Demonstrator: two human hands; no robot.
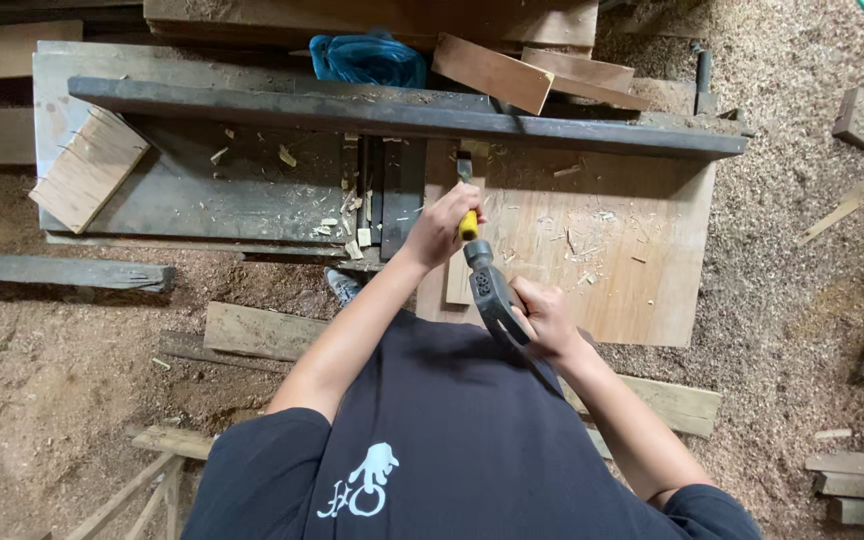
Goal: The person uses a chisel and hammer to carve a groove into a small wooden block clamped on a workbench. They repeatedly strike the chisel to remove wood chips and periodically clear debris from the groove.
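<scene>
Chisel and hammer at a wooden workpiece, head view.
Left hand clamped round yellow-handled steel chisel, blade down on pale wooden strip near plywood counter left edge; right hand closed on dark metal hammer, head poised just behind handle.

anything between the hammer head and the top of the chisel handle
Nothing visible. The hammer in the right hand has its head right at the yellow end of the chisel, which the left hand grips lower down, its fingers clear of the top.
</scene>
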